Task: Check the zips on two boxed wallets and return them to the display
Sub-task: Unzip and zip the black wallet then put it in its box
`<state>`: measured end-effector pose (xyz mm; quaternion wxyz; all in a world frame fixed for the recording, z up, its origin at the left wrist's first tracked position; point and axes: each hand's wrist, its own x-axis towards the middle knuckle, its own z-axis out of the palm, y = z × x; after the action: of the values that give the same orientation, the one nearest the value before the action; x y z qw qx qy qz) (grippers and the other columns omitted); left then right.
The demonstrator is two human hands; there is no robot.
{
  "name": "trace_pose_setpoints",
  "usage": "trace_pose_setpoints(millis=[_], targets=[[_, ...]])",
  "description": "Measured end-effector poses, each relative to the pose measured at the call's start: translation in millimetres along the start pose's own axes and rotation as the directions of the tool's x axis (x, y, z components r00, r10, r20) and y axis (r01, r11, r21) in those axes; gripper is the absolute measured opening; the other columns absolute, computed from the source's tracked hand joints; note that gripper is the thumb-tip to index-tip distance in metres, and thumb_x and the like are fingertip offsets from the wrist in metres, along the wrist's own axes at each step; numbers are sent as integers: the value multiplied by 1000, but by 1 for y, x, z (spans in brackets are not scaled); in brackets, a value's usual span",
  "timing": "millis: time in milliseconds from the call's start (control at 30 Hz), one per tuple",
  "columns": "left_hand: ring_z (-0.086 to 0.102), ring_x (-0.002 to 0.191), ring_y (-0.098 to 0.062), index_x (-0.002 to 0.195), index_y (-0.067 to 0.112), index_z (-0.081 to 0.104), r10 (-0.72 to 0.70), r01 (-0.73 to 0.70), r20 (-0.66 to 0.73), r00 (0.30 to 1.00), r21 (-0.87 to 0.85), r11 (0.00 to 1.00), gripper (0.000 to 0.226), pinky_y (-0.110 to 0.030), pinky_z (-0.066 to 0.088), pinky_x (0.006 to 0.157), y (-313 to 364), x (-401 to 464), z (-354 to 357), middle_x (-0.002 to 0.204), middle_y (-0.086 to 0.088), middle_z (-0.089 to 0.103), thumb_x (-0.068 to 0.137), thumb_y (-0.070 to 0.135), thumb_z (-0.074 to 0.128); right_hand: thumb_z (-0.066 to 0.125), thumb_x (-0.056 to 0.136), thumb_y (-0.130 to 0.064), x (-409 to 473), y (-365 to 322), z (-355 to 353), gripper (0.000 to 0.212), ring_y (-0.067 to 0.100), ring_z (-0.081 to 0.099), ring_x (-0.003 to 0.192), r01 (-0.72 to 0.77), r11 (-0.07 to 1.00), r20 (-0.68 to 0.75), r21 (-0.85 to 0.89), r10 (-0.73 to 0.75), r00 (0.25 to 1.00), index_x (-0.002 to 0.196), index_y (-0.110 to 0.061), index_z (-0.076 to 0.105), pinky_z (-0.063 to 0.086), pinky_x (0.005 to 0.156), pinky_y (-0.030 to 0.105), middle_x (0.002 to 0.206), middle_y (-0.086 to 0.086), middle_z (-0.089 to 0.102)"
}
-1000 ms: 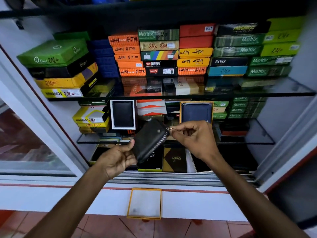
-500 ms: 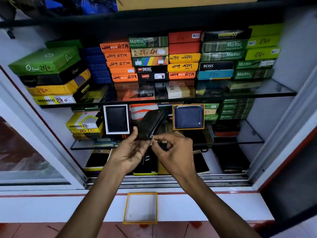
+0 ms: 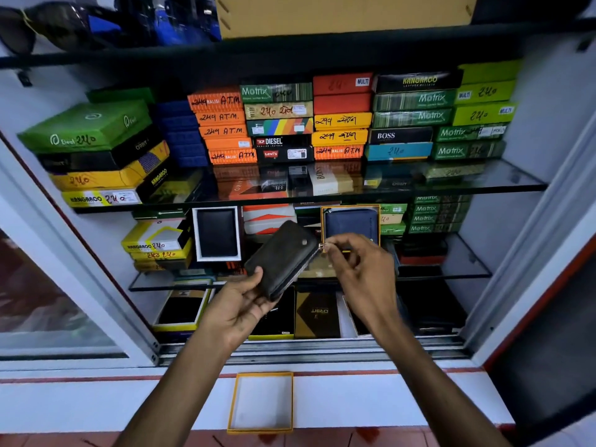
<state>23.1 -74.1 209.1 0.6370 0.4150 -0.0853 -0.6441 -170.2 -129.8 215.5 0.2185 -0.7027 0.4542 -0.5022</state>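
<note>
Blue wallet [image 3: 351, 224], perhaps boxed, behind grip [image 3: 361, 269]

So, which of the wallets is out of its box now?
The black zip wallet, held in the left hand. The blue wallet and the other black wallet sit in open boxes on the shelf.

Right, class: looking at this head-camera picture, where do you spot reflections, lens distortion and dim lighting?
Head view: the glass shelf mirrors the stacked boxes above it; the wide lens bows the cabinet frame outward at the edges; the lower shelf behind the hands is dim; the black wallet and the writing on the orange boxes stay fairly sharp.
</note>
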Motion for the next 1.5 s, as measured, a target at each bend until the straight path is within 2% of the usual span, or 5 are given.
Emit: trace_pose_setpoints(millis=[333,633,1033,1300,1500], targets=[[54,126,-32,125,1,60,-179,6,261,948,550,835,42,-39,49,99,38,-10,-18,132,-20,61,83,4,61,70,87,-26,50,1,-17,10,10,61,92,193,980,459,40,-189,868,94,-26,77,46,81,28,97,-10,75],[67,104,-22,122,0,63,-338,69,306,890,642,764,44,-34,53,93,24,-18,5,118,-16,68,79,9,66,73,85,-18,61,-3,18,14,11,66,90,274,943,692,190,-326,644,97,-16,79,52,80,23,95,2,71],[73,90,-20,108,4,67,131,-209,177,975,551,808,33,-34,62,73,15,-22,-12,106,-14,75,77,12,68,67,82,-38,11,30,-19,30,17,72,74,-590,746,635,310,300,712,100,-15,74,61,69,28,89,5,78],[64,117,-18,97,2,66,411,-710,579,704,567,418,34,-26,53,93,10,-40,-38,112,-3,75,73,-21,64,79,71,7,-27,25,-22,29,17,74,95,-40,879,284,475,-110,953,93,-12,75,59,84,27,95,2,78],[54,130,-23,81,-6,71,489,-842,698,523,512,169,14,-26,45,104,-3,-46,-56,114,-7,73,82,-7,57,80,71,10,-46,28,-15,15,22,72,97,413,860,55,300,-448,892,77,-3,77,57,83,39,92,7,76]])
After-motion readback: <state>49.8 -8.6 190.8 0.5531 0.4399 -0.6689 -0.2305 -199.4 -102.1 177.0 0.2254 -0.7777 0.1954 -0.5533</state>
